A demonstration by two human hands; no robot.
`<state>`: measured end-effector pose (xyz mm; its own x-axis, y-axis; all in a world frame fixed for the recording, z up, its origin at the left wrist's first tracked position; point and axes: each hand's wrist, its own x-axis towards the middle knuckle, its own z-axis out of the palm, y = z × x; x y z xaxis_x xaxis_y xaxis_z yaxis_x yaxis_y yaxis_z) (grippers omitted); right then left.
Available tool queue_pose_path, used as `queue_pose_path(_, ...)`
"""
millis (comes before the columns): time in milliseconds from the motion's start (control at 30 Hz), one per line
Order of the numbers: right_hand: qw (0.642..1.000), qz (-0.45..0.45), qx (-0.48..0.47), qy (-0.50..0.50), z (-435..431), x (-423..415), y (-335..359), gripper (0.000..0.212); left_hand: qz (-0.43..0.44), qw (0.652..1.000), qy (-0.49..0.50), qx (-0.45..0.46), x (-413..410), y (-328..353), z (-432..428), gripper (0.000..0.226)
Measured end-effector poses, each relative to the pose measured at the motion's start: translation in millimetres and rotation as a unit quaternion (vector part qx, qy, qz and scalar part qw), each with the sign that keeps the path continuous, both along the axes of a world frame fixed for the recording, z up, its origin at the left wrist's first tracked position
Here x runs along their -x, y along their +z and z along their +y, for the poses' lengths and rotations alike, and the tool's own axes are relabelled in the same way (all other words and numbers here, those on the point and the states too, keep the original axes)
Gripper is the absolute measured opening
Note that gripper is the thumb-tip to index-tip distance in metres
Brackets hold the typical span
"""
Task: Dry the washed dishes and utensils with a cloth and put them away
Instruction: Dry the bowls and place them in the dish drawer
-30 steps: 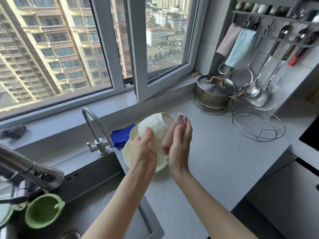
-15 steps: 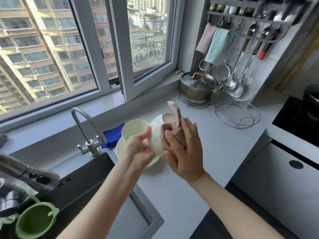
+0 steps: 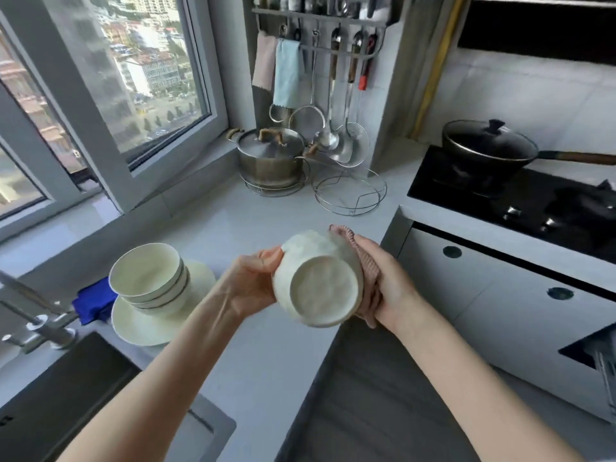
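I hold a cream bowl (image 3: 320,285) in the air over the counter's front edge, its round foot turned toward me. My left hand (image 3: 250,278) grips its left side with the thumb on the wall. My right hand (image 3: 390,281) presses a pink ribbed cloth (image 3: 368,271) against the bowl's right side, fingers curled round the cloth. A stack of three cream bowls (image 3: 146,278) stands on a cream plate (image 3: 153,325) to the left on the grey counter (image 3: 253,225).
A blue cloth (image 3: 91,303) lies behind the plate, beside the tap (image 3: 43,328) and the dark sink (image 3: 66,395). A steel pot (image 3: 271,158), a wire trivet (image 3: 350,191) and hanging utensils (image 3: 333,95) fill the corner. A black pan (image 3: 486,148) sits on the hob at the right.
The view has swung right toward the hob. The bowl has moved right, away from the stack, and turned so its foot faces me. The cloth now lies along its right side.
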<state>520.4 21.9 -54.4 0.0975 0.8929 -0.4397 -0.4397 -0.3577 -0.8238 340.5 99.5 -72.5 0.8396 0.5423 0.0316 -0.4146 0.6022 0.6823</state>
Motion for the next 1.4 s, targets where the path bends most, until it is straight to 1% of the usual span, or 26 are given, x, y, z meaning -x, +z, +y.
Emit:
queue_pose_path(67,0.998,-0.03,-0.022,-0.045,-18,-30,5,0.028,0.084,0.996,0.002,-0.026,-37,-8,-10,0.027)
queue_pose_path(167,0.979,-0.114,-0.088,-0.146,-51,-80,11,0.023,0.104,0.994,0.015,-0.028,-98,-20,-41,0.044)
queue_pose_path(233,0.95,-0.212,-0.138,-0.18,-76,-118,11,0.023,0.098,0.995,-0.01,-0.036,-141,-26,-65,0.051)
queue_pose_path(333,0.872,-0.4,-0.188,-0.212,-116,-177,8,0.038,0.163,0.983,-0.086,-0.028,-202,-31,-101,0.05)
queue_pose_path(367,0.845,-0.444,-0.205,-0.215,-129,-197,6,0.042,0.192,0.974,-0.123,-0.001,-220,-31,-111,0.05)
queue_pose_path(433,0.798,-0.508,-0.258,-0.196,-153,-236,1,0.038,0.237,0.95,-0.185,0.086,-256,-29,-125,0.063)
queue_pose_path(533,0.689,-0.633,-0.317,-0.155,-190,-281,-5,0.03,0.236,0.916,-0.27,0.179,-311,-21,-140,0.086)
queue_pose_path(600,0.632,-0.684,-0.332,-0.152,-210,-305,-7,0.028,0.269,0.901,-0.294,0.172,-347,-18,-153,0.091)
queue_pose_path(667,0.594,-0.717,-0.335,-0.141,-228,-328,-10,0.026,0.316,0.896,-0.279,0.139,-383,-14,-170,0.081)
queue_pose_path(700,0.59,-0.729,-0.327,-0.117,-236,-340,-10,0.027,0.339,0.897,-0.254,0.125,-401,-11,-178,0.074)
queue_pose_path(733,0.602,-0.735,-0.302,-0.077,-245,-352,-10,0.029,0.364,0.899,-0.218,0.103,-418,-9,-184,0.067)
queue_pose_path(800,0.671,-0.716,-0.187,0.037,-260,-374,-10,0.035,0.406,0.9,-0.158,0.017,-450,-10,-194,0.06)
queue_pose_path(867,0.748,-0.645,-0.076,0.137,-270,-393,-15,0.038,0.42,0.889,-0.137,-0.121,-483,-12,-204,0.056)
queue_pose_path(900,0.777,-0.609,-0.054,0.147,-272,-403,-21,0.039,0.411,0.885,-0.138,-0.174,-499,-12,-211,0.052)
queue_pose_path(933,0.792,-0.592,-0.05,0.139,-272,-416,-25,0.039,0.397,0.881,-0.142,-0.213,-516,-14,-216,0.046)
queue_pose_path(967,0.786,-0.603,-0.054,0.126,-271,-431,-31,0.04,0.382,0.879,-0.152,-0.242,-533,-16,-220,0.04)
queue_pose_path(1000,0.756,-0.641,-0.058,0.12,-271,-448,-39,0.039,0.37,0.875,-0.164,-0.265,-551,-19,-223,0.037)
queue_pose_path(1033,0.712,-0.69,-0.046,0.12,-272,-466,-46,0.036,0.362,0.869,-0.178,-0.285,-569,-22,-224,0.035)
queue_pose_path(1100,0.624,-0.769,0.032,0.131,-278,-500,-56,0.033,0.355,0.859,-0.185,-0.32,-607,-28,-220,0.03)
queue_pose_path(1133,0.593,-0.786,0.09,0.147,-281,-513,-58,0.035,0.353,0.855,-0.178,-0.336,-627,-32,-217,0.028)
queue_pose_path(1167,0.581,-0.789,0.126,0.152,-284,-525,-58,0.031,0.354,0.851,-0.171,-0.348,-646,-35,-213,0.026)
queue_pose_path(1200,0.582,-0.789,0.132,0.147,-287,-534,-57,0.027,0.356,0.849,-0.167,-0.354,-666,-39,-209,0.024)
queue_pose_path(1233,0.602,-0.779,0.123,0.127,-290,-543,-57,0.031,0.354,0.85,-0.163,-0.355,-683,-41,-207,0.023)
queue_pose_path(1300,0.671,-0.733,0.099,0.052,-300,-560,-51,0.047,0.356,0.85,-0.167,-0.35,-714,-48,-201,0.029)
queue_pose_path(1333,0.683,-0.724,0.09,0.012,-308,-570,-52,0.046,0.361,0.848,-0.172,-0.348,-727,-52,-199,0.032)
queue_pose_path(1400,0.653,-0.747,0.115,-0.048,-332,-591,-56,0.037,0.363,0.85,-0.177,-0.338,-753,-62,-192,0.03)
